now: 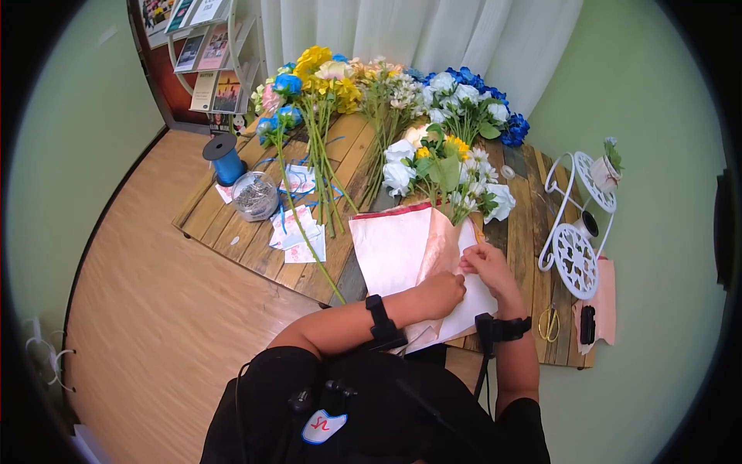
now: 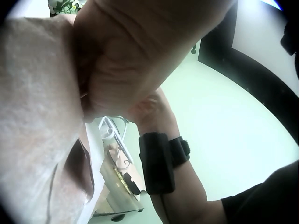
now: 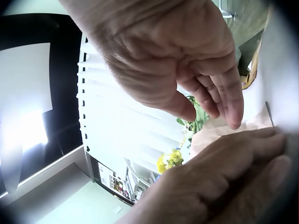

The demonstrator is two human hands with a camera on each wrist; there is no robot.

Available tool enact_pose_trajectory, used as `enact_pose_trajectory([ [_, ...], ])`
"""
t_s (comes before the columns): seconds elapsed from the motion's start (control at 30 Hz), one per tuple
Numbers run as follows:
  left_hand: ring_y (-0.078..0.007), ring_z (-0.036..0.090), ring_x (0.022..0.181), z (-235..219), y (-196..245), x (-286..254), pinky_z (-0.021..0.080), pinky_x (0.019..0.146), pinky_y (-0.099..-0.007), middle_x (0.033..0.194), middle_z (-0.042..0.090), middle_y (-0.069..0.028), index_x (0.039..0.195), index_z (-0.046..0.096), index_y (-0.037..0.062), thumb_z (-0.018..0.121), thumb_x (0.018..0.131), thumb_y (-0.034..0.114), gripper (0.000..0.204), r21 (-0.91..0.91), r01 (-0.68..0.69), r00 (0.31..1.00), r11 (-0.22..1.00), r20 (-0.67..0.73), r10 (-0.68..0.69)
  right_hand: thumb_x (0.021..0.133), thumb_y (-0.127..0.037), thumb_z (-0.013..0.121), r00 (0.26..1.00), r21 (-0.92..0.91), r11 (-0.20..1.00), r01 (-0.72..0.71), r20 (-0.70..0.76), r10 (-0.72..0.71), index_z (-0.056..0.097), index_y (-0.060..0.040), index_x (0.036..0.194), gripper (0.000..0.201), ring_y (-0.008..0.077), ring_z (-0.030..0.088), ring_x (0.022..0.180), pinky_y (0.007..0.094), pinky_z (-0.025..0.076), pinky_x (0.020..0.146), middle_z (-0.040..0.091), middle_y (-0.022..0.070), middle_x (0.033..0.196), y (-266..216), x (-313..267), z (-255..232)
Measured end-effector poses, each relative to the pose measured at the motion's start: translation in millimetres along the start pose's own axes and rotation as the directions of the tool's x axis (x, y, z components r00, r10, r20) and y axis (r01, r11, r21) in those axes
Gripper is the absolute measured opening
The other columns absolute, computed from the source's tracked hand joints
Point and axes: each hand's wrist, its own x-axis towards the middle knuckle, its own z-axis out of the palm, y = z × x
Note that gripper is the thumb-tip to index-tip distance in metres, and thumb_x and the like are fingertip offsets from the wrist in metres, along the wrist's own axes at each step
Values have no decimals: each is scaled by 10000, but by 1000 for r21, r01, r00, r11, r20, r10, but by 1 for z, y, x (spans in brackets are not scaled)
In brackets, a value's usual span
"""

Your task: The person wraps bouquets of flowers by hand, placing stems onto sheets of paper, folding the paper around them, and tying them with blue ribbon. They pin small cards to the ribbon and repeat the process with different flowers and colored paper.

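Note:
A bouquet of white and yellow flowers [image 1: 444, 172] lies in a cone of pale pink wrapping paper [image 1: 389, 241] at the table's front. My left hand [image 1: 440, 295] grips the folded paper at the lower part of the cone. Just to the right, my right hand [image 1: 491, 269] hovers over the paper's edge; in the right wrist view its thumb and fingers are loosely bent and apart, with nothing between them. A thin dark pin-like piece [image 3: 269, 113] shows against the paper beside the left fingers. In the left wrist view, the left fingertips are hidden behind the paper.
Long-stemmed yellow flowers [image 1: 337, 91] and blue flowers [image 1: 506, 127] line the table's back. At left stand a blue ribbon spool [image 1: 226, 164] and a clear bowl [image 1: 255, 197] of small metal pieces. A white metal stand [image 1: 576, 259] and scissors [image 1: 549, 323] are at right.

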Motion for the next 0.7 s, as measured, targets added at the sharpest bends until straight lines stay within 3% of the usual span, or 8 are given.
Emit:
enact_pose_trajectory([
  [0.17,-316,547,825,-26,2,-20,459,745,-375,890,542,-135,817,589,-12,546,706,53,135,-219,-80,981,972,-188,39,819,-164,612,998,-308,951,38,57,-21,597,62,934,254,133,578,628,232,452,588,630,89,742,1,-1,20],
  [0.23,-310,519,873,-52,4,-29,439,791,-368,900,508,-153,959,523,-28,608,696,44,286,-169,2,742,986,-661,-115,793,-174,637,995,-416,904,96,12,-100,611,68,972,303,155,608,682,249,472,638,654,124,815,4,-1,22],
  [0.27,-310,519,873,-47,-1,-30,439,791,-368,900,508,-153,959,523,-28,608,696,44,286,-170,13,738,985,-663,-124,793,-174,637,995,-418,903,100,25,-99,611,68,972,303,155,608,682,249,472,638,654,124,815,6,-2,23],
  [0.33,-294,492,943,-22,-17,-31,414,836,-356,936,493,-177,1067,428,-48,684,696,115,479,-547,413,536,728,-501,-680,791,-173,637,992,-336,934,118,-1,-126,609,70,979,308,159,619,743,248,479,680,655,124,840,6,-7,26],
  [0.37,-259,518,929,-19,-28,-31,430,800,-329,952,516,-188,1139,371,-82,717,710,206,622,-626,473,563,620,-327,-759,790,-173,641,993,-341,933,112,16,-113,598,72,1004,329,150,612,787,249,480,710,650,132,883,11,-5,24],
  [0.4,-259,518,929,-15,-35,-30,430,800,-329,952,516,-188,1139,371,-82,717,710,206,622,-630,481,542,610,-334,-771,790,-173,641,993,-346,930,120,40,-113,598,72,1004,329,150,612,787,249,480,710,650,132,883,16,-4,25],
  [0.47,-224,541,893,-24,-44,-26,446,767,-303,972,539,-177,1190,352,-99,721,707,213,684,-856,466,632,225,144,-761,791,-172,645,992,-333,936,112,-13,-123,583,78,1031,352,145,603,811,250,479,726,643,136,920,14,-6,30],
  [0.7,-211,557,908,-21,-41,-18,460,769,-297,1012,554,-169,1171,422,-90,644,716,105,542,-951,308,697,32,203,-688,829,-152,619,998,-99,994,40,-51,-45,478,112,1148,437,158,562,931,253,450,815,578,153,1061,18,-17,41],
])
